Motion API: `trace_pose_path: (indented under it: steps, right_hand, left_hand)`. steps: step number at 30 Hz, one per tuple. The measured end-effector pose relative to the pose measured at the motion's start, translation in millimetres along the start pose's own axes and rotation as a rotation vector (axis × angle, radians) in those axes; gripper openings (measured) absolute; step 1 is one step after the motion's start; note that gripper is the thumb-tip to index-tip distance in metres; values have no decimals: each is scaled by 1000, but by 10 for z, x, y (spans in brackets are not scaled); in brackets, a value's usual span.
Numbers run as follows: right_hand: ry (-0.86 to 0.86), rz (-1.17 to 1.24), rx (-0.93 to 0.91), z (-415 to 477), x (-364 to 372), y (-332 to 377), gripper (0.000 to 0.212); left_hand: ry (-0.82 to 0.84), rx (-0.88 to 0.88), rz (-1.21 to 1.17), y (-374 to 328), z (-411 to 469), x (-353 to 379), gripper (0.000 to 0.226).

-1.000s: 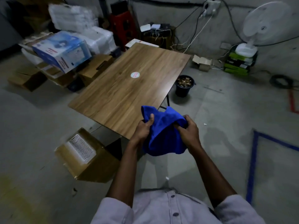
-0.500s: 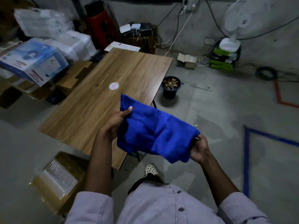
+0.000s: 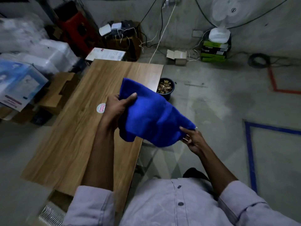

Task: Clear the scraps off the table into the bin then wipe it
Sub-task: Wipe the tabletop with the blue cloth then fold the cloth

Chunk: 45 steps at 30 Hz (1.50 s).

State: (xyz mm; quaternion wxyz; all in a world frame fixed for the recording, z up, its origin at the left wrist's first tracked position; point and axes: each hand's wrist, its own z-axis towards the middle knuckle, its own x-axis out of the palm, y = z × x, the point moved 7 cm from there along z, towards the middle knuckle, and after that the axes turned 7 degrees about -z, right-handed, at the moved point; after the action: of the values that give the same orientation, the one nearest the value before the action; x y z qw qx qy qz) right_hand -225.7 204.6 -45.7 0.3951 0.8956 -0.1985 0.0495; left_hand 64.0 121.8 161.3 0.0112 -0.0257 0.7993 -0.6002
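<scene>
I hold a blue cloth (image 3: 151,115) stretched between both hands above the right side of the wooden table (image 3: 78,128). My left hand (image 3: 118,106) grips its left edge, thumb on top. My right hand (image 3: 193,138) pinches the lower right corner. A round pink-and-white sticker (image 3: 101,108) lies on the tabletop just left of my left hand. A black bin (image 3: 165,88) filled with brownish scraps stands on the floor beside the table's far right edge, partly hidden by the cloth.
Cardboard boxes (image 3: 57,93) and a blue-and-white carton (image 3: 17,84) crowd the table's left side. A white fan (image 3: 226,15) on green boxes stands against the back wall, with cables around it. Blue tape (image 3: 249,152) and red tape (image 3: 275,84) mark the concrete floor at right.
I have stepped closer to the table. The cloth went from bunched to spread between my hands, and it now hangs over the tabletop's right side.
</scene>
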Motion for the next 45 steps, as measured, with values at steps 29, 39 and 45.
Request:
trace_pose_path:
  steps: [29,39,45]
  right_hand:
    - [411,-572,-315,2210,891,2955,91]
    - [805,-295,297,2189,970,2671,43]
    - [482,-753,-155,2617,1349,3226,24]
  left_hand:
    - [-134,-123,-767,243,2204,1761,53]
    - [-284,-232,-417,543,2433,1413,25]
    - [-487,-506,-234,1114,2484,1051,21]
